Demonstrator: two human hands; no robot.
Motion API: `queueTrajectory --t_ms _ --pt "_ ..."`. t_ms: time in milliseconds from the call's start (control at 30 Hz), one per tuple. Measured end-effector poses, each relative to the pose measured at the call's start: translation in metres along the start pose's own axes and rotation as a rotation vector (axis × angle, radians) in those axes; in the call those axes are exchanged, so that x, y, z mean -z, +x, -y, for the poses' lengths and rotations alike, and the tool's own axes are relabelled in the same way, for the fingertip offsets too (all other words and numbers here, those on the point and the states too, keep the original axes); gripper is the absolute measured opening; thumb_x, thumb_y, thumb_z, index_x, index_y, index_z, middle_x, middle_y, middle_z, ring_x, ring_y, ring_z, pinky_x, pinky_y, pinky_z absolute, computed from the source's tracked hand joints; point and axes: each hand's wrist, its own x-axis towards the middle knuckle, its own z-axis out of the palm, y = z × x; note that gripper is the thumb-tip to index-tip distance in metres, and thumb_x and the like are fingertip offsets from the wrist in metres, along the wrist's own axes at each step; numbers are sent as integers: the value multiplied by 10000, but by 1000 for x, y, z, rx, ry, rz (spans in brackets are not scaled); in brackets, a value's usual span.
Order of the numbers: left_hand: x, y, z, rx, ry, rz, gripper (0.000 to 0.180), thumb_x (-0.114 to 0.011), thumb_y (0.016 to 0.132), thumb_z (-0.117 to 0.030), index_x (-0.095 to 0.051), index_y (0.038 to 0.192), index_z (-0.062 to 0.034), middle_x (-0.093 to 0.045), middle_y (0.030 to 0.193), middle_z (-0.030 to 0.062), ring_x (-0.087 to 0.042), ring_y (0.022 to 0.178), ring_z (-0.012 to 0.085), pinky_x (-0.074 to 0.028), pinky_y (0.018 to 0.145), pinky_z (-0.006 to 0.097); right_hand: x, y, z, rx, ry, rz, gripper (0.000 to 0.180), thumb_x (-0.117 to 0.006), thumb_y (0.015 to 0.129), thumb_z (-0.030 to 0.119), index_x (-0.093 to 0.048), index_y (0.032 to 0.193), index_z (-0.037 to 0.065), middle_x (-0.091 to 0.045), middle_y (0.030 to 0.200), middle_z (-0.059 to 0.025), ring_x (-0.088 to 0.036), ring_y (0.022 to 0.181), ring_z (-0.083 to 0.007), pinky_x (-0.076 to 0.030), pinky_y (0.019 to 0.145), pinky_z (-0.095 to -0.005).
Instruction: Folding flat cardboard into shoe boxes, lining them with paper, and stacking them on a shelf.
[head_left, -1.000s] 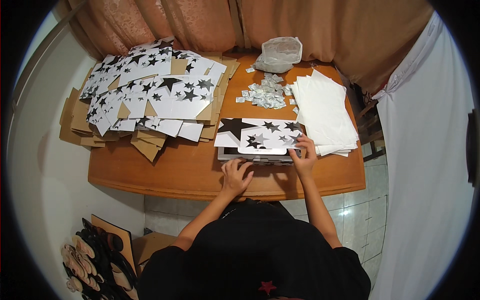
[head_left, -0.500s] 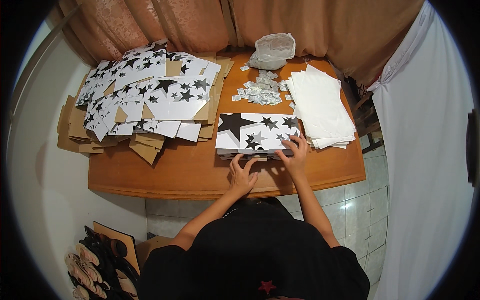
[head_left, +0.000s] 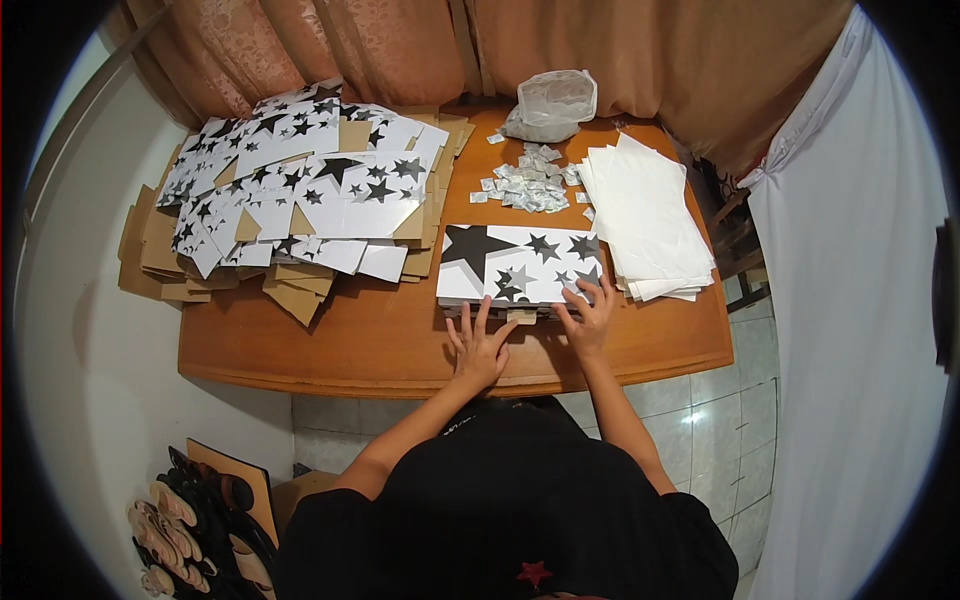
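A white cardboard box (head_left: 520,264) printed with black and grey stars lies in front of me, its lid down. At its near side a small brown cardboard tab (head_left: 521,316) sticks out. My left hand (head_left: 482,345) is at the near edge left of the tab, fingers spread, one fingertip on the lid's edge and the thumb by the tab. Around the near right corner, my right hand (head_left: 590,318) rests with its fingers apart on the lid and the thumb at the front side. Neither hand is wrapped around anything.
A heap of flat star-printed cardboard blanks (head_left: 340,200) covers the table's left. Behind the box lie many small sachets (head_left: 530,185) and an opened plastic bag (head_left: 556,105). White paper sheets (head_left: 650,220) are stacked at right. The wooden table's (head_left: 330,355) front edge is near me.
My left hand has shifted right and its fingers have reached up to the lid's edge. The brown tab shows more now. My right hand stays at the right corner.
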Motion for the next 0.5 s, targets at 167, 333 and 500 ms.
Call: queueTrajectory --t_ms 167,333,500 --pt "5 12 13 -4 -12 -30 439 -646 750 -220 -554 1176 -271 -231 1470 65 -117 1360 368 -29 994 665 -4 -7 -5 -12 19 7 220 -740 691 192 -690 889 113 -567 1057 -87 -394 1153 -381 -342 963 -477" --pt "10 35 28 24 118 -123 501 -678 766 -278 -525 1243 -267 -392 1390 -62 -240 1340 272 -6 963 687 -2 -9 -13 50 10 47 273 -724 681 217 -682 941 143 -543 1115 -83 -361 1180 -377 -297 985 -501" --pt "11 38 35 -31 80 -174 459 -692 757 -265 -572 1200 -280 -486 1304 -123 -327 1301 200 7 964 670 0 -8 -9 56 -51 63 296 -730 666 224 -673 946 149 -540 1108 -87 -358 1177 -385 -303 977 -503"
